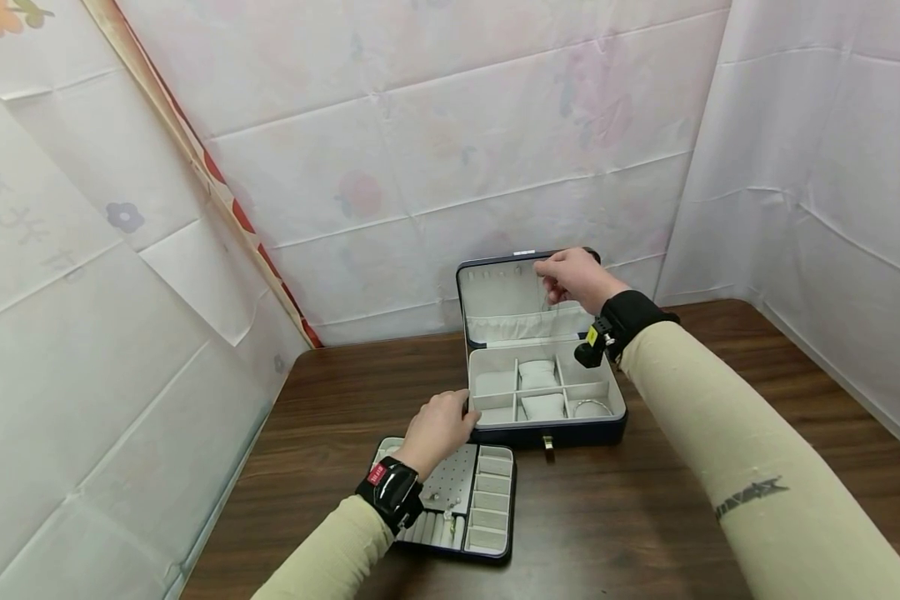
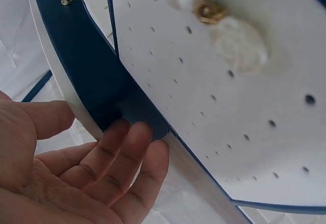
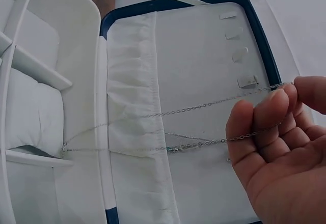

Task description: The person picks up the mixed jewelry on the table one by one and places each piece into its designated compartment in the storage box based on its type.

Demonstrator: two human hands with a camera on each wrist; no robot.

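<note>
A navy jewellery box (image 1: pixel 547 433) stands open on the wooden table, its lid (image 1: pixel 495 292) upright. My right hand (image 1: pixel 570 279) is up at the lid's top edge. In the right wrist view this right hand (image 3: pixel 275 152) pinches a thin silver necklace chain (image 3: pixel 193 109), which runs across the lid's gathered pocket (image 3: pixel 135 107) toward the compartments. Small hooks (image 3: pixel 239 56) line the lid's top. My left hand (image 1: pixel 438 425) rests at the box's front left corner; its fingers (image 2: pixel 132 147) lie fairly straight against the navy wall (image 2: pixel 86 66).
A removed tray (image 1: pixel 487 500) with a perforated panel (image 2: pixel 229 107) lies in front of the box, under my left wrist; a gold and pearl earring (image 2: pixel 211 10) sits on it. White cushions (image 1: pixel 537 373) and a bracelet (image 1: pixel 592 408) fill the box. White sheets wall the table.
</note>
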